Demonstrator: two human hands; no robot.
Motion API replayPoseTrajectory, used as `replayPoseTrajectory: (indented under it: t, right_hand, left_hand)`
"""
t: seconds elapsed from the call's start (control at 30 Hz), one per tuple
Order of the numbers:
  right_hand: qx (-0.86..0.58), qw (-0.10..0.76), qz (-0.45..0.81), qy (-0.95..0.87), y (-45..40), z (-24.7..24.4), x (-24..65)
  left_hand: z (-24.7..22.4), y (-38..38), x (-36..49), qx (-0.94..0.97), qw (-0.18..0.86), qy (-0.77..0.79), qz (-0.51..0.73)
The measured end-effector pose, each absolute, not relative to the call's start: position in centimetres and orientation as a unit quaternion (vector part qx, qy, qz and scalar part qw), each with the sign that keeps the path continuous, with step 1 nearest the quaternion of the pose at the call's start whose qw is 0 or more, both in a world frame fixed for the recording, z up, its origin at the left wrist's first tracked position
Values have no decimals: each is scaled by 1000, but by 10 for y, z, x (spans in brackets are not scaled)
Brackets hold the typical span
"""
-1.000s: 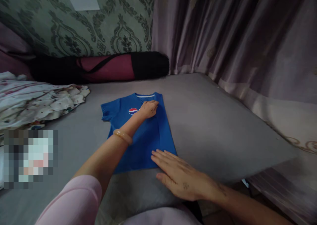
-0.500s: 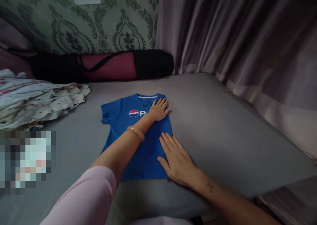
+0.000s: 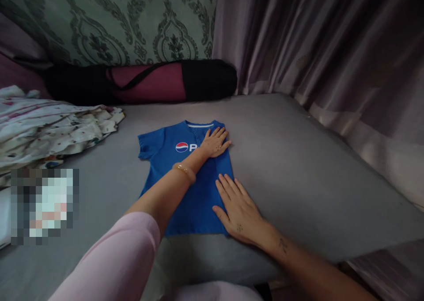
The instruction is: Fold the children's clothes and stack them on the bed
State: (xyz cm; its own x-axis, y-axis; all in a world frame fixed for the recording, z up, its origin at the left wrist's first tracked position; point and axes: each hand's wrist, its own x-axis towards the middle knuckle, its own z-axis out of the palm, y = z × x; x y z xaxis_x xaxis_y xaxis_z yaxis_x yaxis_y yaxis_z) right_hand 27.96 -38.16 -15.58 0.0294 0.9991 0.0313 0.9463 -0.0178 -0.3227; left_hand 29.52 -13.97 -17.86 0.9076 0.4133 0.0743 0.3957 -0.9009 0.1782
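the blue short-sleeved t-shirt [image 3: 195,203] lay flat, front side up, on the gray sheet [image 3: 298,168], with its neckline toward the wall and its hem toward the operator. a round red, white and blue logo [image 3: 182,147] showed on the chest (the lettering beside it was partly covered by the left arm). one sleeve projected to the left.

the left hand [image 3: 217,142] was positioned palm down on the upper right part of the garment, just below the neckline, digits spread and not gripping. a pale bangle [image 3: 185,172] encircled the left wrist, and the left forearm crossed the shirt diagonally.

the right hand [image 3: 238,208] was positioned palm down along the lower right edge, fingers extended and slightly separated, thumb held apart, fingertips on the cloth.

a black and maroon cylindrical bag [image 3: 159,86] with a strap lay at the far side, against the patterned wallpaper [image 3: 139,22]. a rumpled printed cloth [image 3: 66,124] occupied the left side. a purple-gray curtain [image 3: 281,40] hung at the right.
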Motion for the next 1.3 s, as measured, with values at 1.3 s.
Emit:
replayPoseTrajectory:
  t: [1.3]
  right_hand:
    - [-769,-1,90,-632,-177,-163,332]
  left_hand:
    - [-191,-258,0,733,119,577,341]
